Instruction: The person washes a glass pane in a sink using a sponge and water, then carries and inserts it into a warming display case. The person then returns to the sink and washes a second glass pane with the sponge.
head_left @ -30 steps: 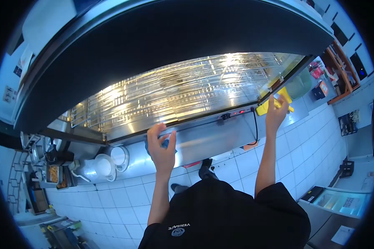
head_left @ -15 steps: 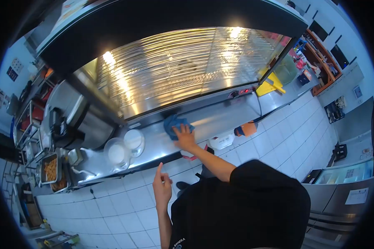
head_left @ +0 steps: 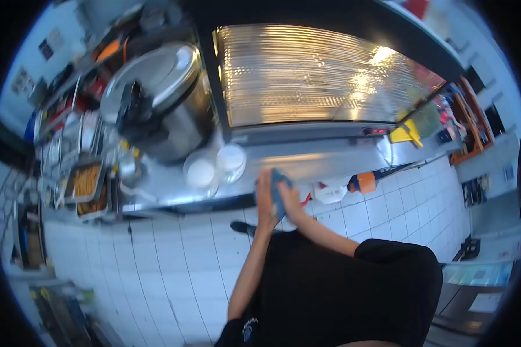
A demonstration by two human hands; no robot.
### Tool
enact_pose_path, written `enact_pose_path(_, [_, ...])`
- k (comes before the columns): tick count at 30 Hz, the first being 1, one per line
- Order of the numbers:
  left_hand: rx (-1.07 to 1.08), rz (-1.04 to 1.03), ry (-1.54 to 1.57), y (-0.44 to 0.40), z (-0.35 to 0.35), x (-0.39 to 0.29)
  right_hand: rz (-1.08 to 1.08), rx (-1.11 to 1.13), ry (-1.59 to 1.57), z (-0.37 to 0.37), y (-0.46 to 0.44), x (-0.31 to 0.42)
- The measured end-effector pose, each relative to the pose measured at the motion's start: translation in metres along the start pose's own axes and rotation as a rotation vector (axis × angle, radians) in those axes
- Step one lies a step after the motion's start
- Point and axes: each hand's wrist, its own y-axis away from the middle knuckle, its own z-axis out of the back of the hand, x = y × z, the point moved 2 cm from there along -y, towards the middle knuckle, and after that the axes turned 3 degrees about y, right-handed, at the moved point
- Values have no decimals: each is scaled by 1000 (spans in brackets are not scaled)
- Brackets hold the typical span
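A blue cloth [head_left: 279, 191] is pressed between my two hands, in front of the counter's edge. My left hand [head_left: 265, 199] lies along its left side, and my right hand [head_left: 290, 201] holds it from the right. Behind them runs the steel counter [head_left: 295, 163] below a lit display warmer [head_left: 312, 75] with a ribbed metal interior. Left of my hands, two round clear containers with white contents, the nearer container [head_left: 201, 172] and the farther container [head_left: 231, 158], stand on the counter.
A large steel pot [head_left: 185, 124] stands left of the warmer. Farther left is a tray of fried food [head_left: 85, 180]. A yellow object [head_left: 405, 133] rests at the warmer's right end. White floor tiles [head_left: 173, 260] lie below, with an orange item [head_left: 364, 182] near the counter front.
My right hand has lifted the cloth off the counter and drawn it toward my body. My left hand, empty before, has joined it on the cloth. The view has turned left.
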Motion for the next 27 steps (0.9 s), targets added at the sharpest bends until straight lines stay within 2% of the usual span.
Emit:
enact_pose_path(1, [84,45,0,18,7,-1,-47,-56,102,9,-15,-8])
enact_pose_path(2, [284,153,-95,36,3,27,-220,-169,23,13,-35,-14])
enact_pose_path(3, [485,263,-166,56,-3,55,-140,-295,80,16,-55,-10])
enact_pose_path(4, [415,50,-26,58,12,10,-131,-257,217,23,-78,-15])
enact_pose_path(7, [330,377,-6,93,52,47,-9,-76,643,23,-110,1])
enact_pose_path(9, [62,578,-134,119,96,84,149,23,1011,50,-110,-22])
enact_pose_path(10, [-94,689,-335,139,110,106,270,89,1180,50,-114,-30])
enact_pose_path(11, [-227,827,-422,158,124,129,275,23,1304,42,-92,-22])
enact_pose_path(12, [-344,864,-365,184,133,150,291,108,1298,31,-66,-11])
enact_pose_path(14, [-402,987,-320,225,145,187,123,446,1173,19,-20,-22])
enact_pose_path(15, [-407,1053,-293,251,144,201,215,633,1206,10,6,-35])
enact_pose_path(16, [-372,1145,-362,275,140,219,269,771,1288,11,23,-62])
enact_pose_path(18, [-272,1344,-480,330,106,231,-30,862,1247,34,39,-131])
enact_pose_path(19, [-205,1538,-410,362,67,245,-246,932,1280,68,22,-204])
enact_pose_path(20, [-104,1713,-346,394,36,240,-273,948,1488,75,7,-236])
enact_pose_path(22, [-227,1620,-300,418,6,250,-17,1196,1721,107,-46,-308])
enact_pose_path(23, [-301,1571,-281,420,-2,259,424,1314,1659,156,-102,-376])
enact_pose_path(24, [-261,1551,-360,417,-8,266,919,1313,1593,206,-154,-441])
enact_pose_path(26, [-202,1496,-535,403,-12,295,412,1047,1495,222,-238,-492])
enact_pose_path(27, [-243,1406,-637,401,-20,323,216,876,1401,231,-279,-516])
